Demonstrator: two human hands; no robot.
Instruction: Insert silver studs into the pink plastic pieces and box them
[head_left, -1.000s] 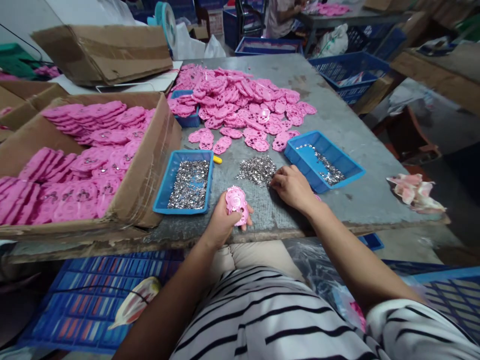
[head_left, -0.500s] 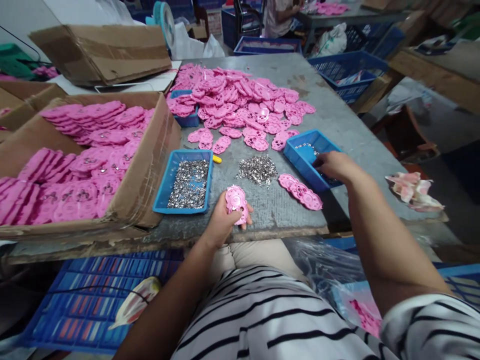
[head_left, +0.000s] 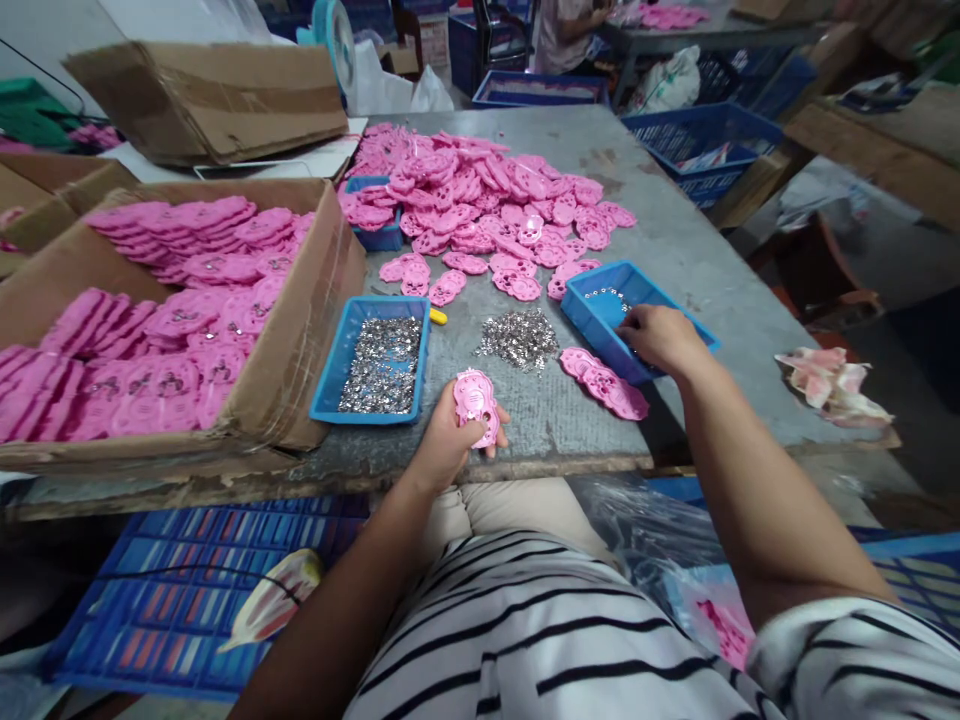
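Note:
My left hand point(head_left: 448, 440) is closed around a pink plastic plate point(head_left: 475, 400) with a scalloped edge and holes, held above the table's front edge. Over on the right, my right hand point(head_left: 660, 338) reaches into a blue tray point(head_left: 589, 315) that has small metal rings in it. Its fingers are curled downward, and I cannot make out what they pinch. A heap of small metal parts point(head_left: 517, 338) lies between the hands. Close to the right tray, a short overlapping row of pink plates point(head_left: 604, 384) rests on the table.
A second blue tray point(head_left: 319, 400) of metal parts stands left of my left hand. Beside it is a cardboard box point(head_left: 341, 240) filled with stacked pink plates. A large pile of pink plates point(head_left: 480, 190) covers the table's back. A crumpled wrapper point(head_left: 832, 385) lies far right.
My right hand has shifted slightly left and down within the right tray. The left hand keeps its hold on the pink plate. The whole view has moved a little.

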